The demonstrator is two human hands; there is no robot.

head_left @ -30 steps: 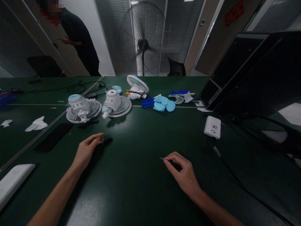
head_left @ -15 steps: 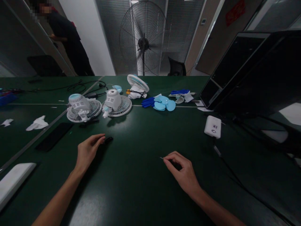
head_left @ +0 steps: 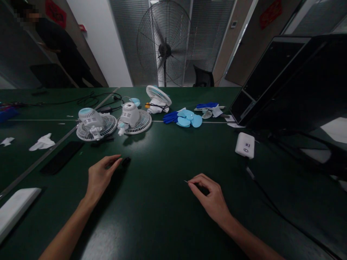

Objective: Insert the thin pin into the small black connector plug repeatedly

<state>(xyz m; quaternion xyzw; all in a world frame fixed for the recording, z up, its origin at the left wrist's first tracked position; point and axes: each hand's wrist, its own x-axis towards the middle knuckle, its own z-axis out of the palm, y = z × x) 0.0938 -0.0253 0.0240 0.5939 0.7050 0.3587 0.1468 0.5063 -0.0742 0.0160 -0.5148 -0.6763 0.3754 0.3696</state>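
Head view: a green table (head_left: 151, 224) fills the foreground. At lower left lies a white case (head_left: 18, 207), cut off by the frame.

The right hand (head_left: 210, 196) is low over the table, right of centre. Its thumb and forefinger pinch a thin pin (head_left: 185, 181), free end pointing left. The left hand (head_left: 100, 175) is placed slightly deeper, left of centre. Its thumb and forefinger tips nearly meet, with a trace of green at them; whether they grip anything cannot be determined. Just beyond those tips sits a small black part (head_left: 126, 161); contact is not verifiable.

Left of the left hand, a black slab (head_left: 61, 157) lies flat, with tiny green scraps (head_left: 81, 153) just beside it and a crumpled tissue (head_left: 42, 142) farther left. On the right side, a white box (head_left: 245, 145) has a cable (head_left: 273, 206) running to the lower right corner; a dark panel (head_left: 292, 83) stands behind it.

Farther back, a left fan (head_left: 88, 117) and a middle fan (head_left: 130, 115) lie grille down. To their right, a light-blue blade (head_left: 189, 119) adjoins a blue glove (head_left: 170, 117). A third fan (head_left: 159, 95) tilts behind. Beyond the table: a pedestal fan (head_left: 165, 50), a chair (head_left: 204, 76) and, at left, a person (head_left: 59, 45) in dark clothing.
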